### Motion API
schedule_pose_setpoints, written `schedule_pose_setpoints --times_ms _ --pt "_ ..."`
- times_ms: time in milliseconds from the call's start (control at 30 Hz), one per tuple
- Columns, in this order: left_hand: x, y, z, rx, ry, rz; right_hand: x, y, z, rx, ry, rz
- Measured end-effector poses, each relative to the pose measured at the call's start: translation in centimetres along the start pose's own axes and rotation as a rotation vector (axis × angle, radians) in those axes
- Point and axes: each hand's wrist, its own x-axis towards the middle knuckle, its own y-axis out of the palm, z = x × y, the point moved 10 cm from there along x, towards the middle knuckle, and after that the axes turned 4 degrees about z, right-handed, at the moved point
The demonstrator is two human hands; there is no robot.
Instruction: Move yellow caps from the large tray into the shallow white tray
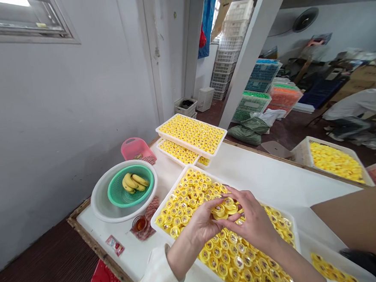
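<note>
Several small round yellow plastic pieces (224,209), each with a printed disc on top, are held between my two hands. My left hand (197,226) supports them from the left, its fingers curled round them. From the right, my right hand (253,222) closes on the same cluster with thumb and fingers. Both hands are above a large white tray (297,238) full of matching yellow pieces (221,252). Parts of the held pieces are hidden behind my fingers.
Stacked white trays (159,131) of yellow pieces stand farther back. To the left are a white basin (99,207), a green colander (114,197) with bananas (134,182), a pink scoop (133,148) and a glass cup (139,224). A cardboard box (361,219) is at right; a person (359,107) bends beyond.
</note>
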Motion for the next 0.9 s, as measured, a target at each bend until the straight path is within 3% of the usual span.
schedule_pose_setpoints --times_ms 133,367,733,900 --pt "-1.3 1.3 -0.2 0.011 -0.007 0.011 0.0 -0.8 0.8 0.015 -0.029 -0.013" --pt "-3.3 4.9 -0.8 0.025 0.072 0.165 -0.1 -2.0 1.6 0.075 -0.081 -0.017" --pt "-4.9 5.1 -0.9 0.041 0.224 0.101 -0.6 -3.2 2.7 0.103 -0.180 -0.071" --pt "-5.6 6.1 -1.0 0.067 0.270 0.163 -1.0 -3.8 3.3 0.105 -0.238 -0.114"
